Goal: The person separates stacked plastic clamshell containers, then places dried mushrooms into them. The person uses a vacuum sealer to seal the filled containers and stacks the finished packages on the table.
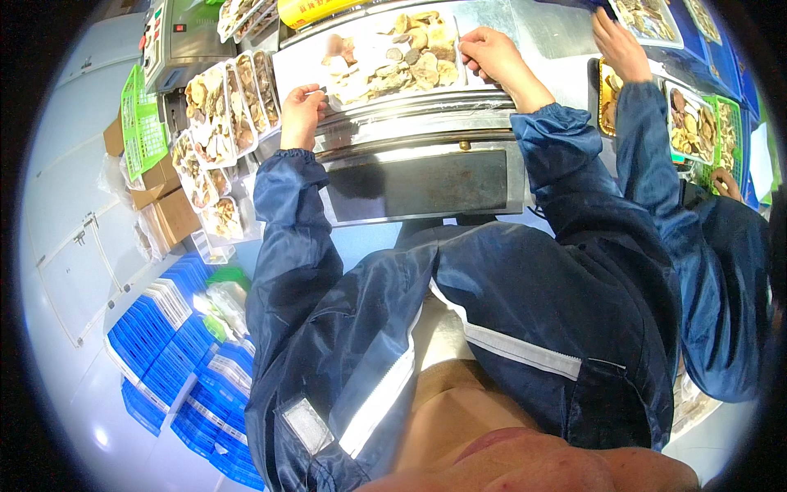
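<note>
Before me a white tray [459, 52] of sliced dried mushrooms [409, 64] sits on the bright metal top of a wrapping machine [399, 132]. Clear plastic film [424, 100] shines along the tray's near side. At the near left corner, my left hand [301, 117] pinches what looks like the film's edge between thumb and fingers. My right hand [501, 64] is closed at the tray's right edge, its fingertips also appearing to grip film. Strong glare hides exactly where the film runs. A dark flat plate [424, 184] lies on the machine's front, nearest my body.
A yellow roll [316, 11] bearing writing lies behind the tray. Filled mushroom trays [212, 117] stand at left beside a metal control box [187, 46]. Stacked blue crates [166, 332] are lower left. At right, a co-worker's hand [622, 49] reaches near another filled tray [648, 21].
</note>
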Available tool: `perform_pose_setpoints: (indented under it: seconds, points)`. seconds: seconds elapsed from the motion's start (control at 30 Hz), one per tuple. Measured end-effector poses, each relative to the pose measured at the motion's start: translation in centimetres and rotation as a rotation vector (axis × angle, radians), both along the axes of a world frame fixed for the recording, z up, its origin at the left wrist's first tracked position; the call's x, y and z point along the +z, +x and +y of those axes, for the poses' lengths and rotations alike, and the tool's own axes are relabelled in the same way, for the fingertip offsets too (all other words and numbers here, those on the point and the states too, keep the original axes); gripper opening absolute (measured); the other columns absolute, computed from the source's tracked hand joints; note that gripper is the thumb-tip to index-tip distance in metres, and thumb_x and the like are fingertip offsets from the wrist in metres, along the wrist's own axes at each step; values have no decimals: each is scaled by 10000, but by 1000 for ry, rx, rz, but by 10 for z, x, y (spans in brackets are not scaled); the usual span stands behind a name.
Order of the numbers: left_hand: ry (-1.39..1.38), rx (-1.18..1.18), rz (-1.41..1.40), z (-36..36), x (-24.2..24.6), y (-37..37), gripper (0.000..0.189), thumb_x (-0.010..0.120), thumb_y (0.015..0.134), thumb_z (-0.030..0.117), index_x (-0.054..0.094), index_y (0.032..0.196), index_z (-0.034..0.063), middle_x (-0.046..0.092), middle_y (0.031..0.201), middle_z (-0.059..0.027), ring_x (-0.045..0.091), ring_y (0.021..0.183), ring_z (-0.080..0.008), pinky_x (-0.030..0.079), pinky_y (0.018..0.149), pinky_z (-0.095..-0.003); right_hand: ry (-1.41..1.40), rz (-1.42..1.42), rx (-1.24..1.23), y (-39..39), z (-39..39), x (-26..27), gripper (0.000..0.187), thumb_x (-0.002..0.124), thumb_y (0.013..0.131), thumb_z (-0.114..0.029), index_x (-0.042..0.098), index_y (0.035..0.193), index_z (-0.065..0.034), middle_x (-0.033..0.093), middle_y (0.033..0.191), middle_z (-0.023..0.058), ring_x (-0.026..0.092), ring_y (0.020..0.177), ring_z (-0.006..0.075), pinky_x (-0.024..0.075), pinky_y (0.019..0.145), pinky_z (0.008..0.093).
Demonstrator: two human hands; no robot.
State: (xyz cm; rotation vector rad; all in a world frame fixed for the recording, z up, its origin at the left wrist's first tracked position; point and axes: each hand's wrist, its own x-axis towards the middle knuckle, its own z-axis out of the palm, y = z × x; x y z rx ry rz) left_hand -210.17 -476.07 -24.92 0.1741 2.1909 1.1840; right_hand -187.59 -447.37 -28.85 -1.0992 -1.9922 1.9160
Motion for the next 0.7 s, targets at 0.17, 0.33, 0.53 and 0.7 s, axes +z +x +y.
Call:
perform_pose_setpoints:
  seconds: [0.17,0.33,0.53,0.7]
  points:
    - [-19,-52,-19,3,-5,-1,313,635,916,79,656,1226,44,668,903,0,597,775,-88,475,668,-233,-6,-21,-16,0,-1,-6,250,667,883,-186,675,1044,5,710,814,75,669,681,125,489,488,254]
    - [-26,-69,-5,-2,-8,-5,311,646,907,73,660,1216,41,674,909,1,601,782,-86,472,665,-228,2,-53,0,-3,-2,-3,237,669,876,-182,684,1019,7,709,796,79,676,665,130,498,492,256]
    - [-23,-80,1,3,-5,-2,302,641,870,53,659,1169,16,634,856,-4,567,713,-81,450,619,-224,9,-35,-14,-3,-4,-6,216,670,898,-182,678,1020,-3,682,776,54,631,633,106,474,477,238]
    - [12,-95,4,-1,-9,-5,307,639,870,51,653,1175,14,633,847,-8,566,712,-82,453,625,-226,25,-19,3,-3,-3,-6,217,686,875,-176,684,999,2,707,801,79,688,695,131,505,489,257]
